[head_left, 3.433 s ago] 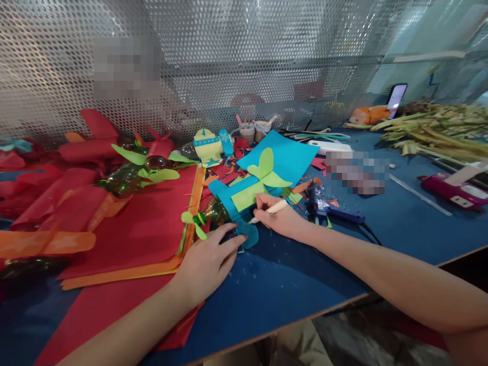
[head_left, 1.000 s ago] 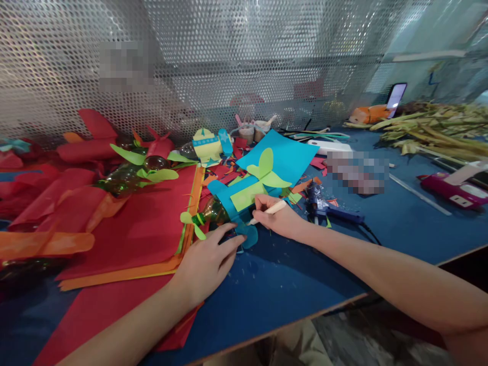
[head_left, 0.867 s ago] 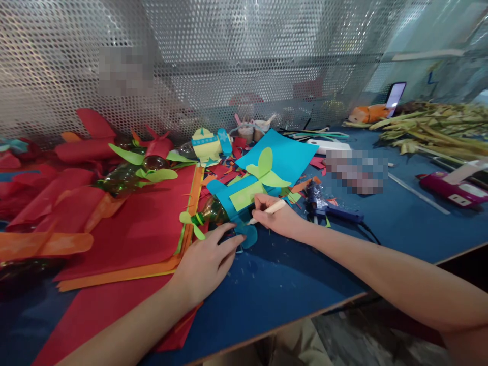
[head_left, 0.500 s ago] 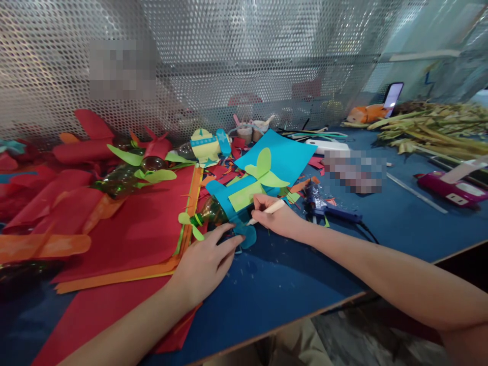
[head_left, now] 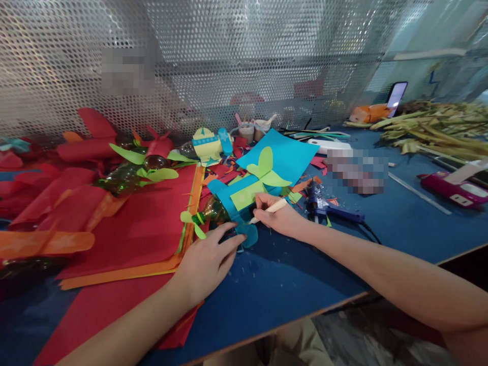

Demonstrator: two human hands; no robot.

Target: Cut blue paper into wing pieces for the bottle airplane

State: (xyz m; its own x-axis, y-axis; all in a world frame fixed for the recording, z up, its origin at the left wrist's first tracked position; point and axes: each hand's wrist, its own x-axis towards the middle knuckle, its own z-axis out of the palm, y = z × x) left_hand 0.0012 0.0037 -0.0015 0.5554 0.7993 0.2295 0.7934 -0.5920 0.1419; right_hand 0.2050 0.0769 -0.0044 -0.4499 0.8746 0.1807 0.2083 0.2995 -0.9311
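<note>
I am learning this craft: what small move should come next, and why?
Perhaps draw the slim white pen along the rounded blue paper flap: the right hand points its tip there, while the left hand rests fingers against that flap.

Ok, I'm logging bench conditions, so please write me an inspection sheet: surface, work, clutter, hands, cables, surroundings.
Surface: blue tabletop, flecked pale near the hands.
Work: bottle model wrapped in blue paper, lime propeller at its neck.
Clutter: paper scraps behind the model, red sheets on the left, glue gun on the right.
Left hand: fingers at a rounded blue piece.
Right hand: grips a pale pen, tip at that piece.
Cables: dark cord from the glue gun; far end unclear.
Surroundings: perforated screen behind, dried stalks at far right.
</note>
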